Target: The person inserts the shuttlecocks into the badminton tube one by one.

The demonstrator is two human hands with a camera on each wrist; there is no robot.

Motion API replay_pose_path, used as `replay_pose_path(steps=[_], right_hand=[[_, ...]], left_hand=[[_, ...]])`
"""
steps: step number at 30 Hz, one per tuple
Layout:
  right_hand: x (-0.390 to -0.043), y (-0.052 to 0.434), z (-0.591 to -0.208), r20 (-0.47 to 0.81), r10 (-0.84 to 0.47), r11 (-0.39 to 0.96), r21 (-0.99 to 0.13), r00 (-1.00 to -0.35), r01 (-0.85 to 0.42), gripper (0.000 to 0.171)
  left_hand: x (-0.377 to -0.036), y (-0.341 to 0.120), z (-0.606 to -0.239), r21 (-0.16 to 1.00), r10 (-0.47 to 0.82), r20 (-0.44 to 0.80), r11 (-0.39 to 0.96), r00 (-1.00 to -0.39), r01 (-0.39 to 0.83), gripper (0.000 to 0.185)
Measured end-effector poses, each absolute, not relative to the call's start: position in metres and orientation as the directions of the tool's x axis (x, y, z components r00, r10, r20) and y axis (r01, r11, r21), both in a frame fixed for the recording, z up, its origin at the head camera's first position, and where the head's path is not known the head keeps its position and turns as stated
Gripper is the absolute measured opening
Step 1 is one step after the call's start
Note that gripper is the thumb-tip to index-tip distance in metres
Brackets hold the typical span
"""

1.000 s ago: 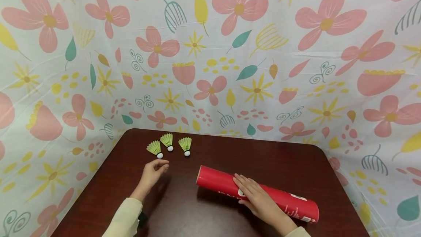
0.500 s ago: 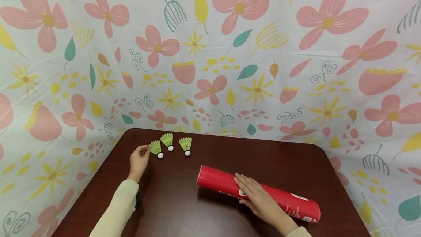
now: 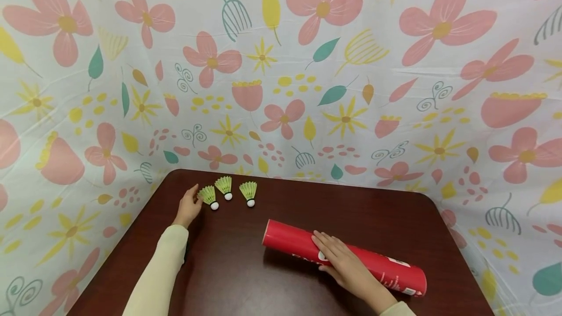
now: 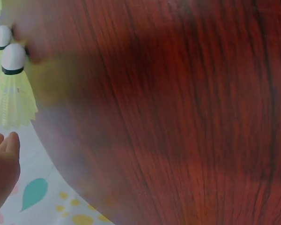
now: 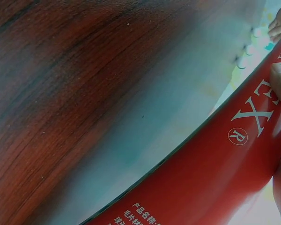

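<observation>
Three yellow-green shuttlecocks with white corks lie in a row near the far left of the dark wooden table (image 3: 246, 277). My left hand (image 3: 191, 199) reaches to the feather skirt of the leftmost shuttlecock (image 3: 208, 196), fingers fairly straight. In the left wrist view its fingertips (image 4: 5, 146) sit just beside that shuttlecock's skirt (image 4: 11, 101), gripping nothing. The other two shuttlecocks (image 3: 225, 187) (image 3: 249, 193) lie to the right. A long red tube (image 3: 382, 269) lies on its side at the front right. My right hand (image 3: 340, 257) rests flat on top of it.
A floral cloth (image 3: 281, 87) hangs behind and around the table. The tube's open end (image 3: 266, 236) points left toward the table's middle. White lettering shows on the red tube (image 5: 215, 173) in the right wrist view.
My left hand has moved left and farther back, from in front of the shuttlecocks to the skirt of the leftmost one. The right hand and the tube have stayed put.
</observation>
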State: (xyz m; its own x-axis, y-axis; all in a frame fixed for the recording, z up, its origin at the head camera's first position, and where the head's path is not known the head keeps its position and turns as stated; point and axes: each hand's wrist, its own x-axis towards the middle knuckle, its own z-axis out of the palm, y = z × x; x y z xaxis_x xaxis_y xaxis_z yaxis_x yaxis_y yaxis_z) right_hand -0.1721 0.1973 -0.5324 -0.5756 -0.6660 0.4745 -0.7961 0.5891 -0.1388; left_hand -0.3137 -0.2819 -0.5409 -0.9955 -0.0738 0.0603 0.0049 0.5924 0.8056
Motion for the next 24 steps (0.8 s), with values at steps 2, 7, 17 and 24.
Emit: replay_pose_path(steps=[2, 7, 17, 24], right_hand=[[-0.171, 0.197, -0.531, 0.459, -0.664, 0.593, -0.156, -0.59, -0.79, 0.081], [-0.17, 0.197, -0.53, 0.446, -0.662, 0.601, -0.165, -0.602, -0.782, 0.084], [-0.172, 0.197, -0.533, 0.495, -0.667, 0.573, -0.139, -0.558, -0.808, 0.083], [-0.171, 0.197, -0.533, 0.493, -0.663, 0.578, -0.142, -0.564, -0.804, 0.087]], left_hand=[[-0.314, -0.283, -0.541, 0.788, -0.064, 0.04, 0.616, -0.997, -0.008, 0.054], [-0.312, -0.285, -0.542, 0.757, -0.069, 0.085, 0.653, -0.994, 0.019, 0.044], [-0.297, -0.292, -0.545, 0.741, -0.168, 0.174, 0.671, -0.97, 0.017, 0.021], [-0.29, -0.296, -0.552, 0.749, -0.216, 0.15, 0.662, -0.965, -0.032, 0.016]])
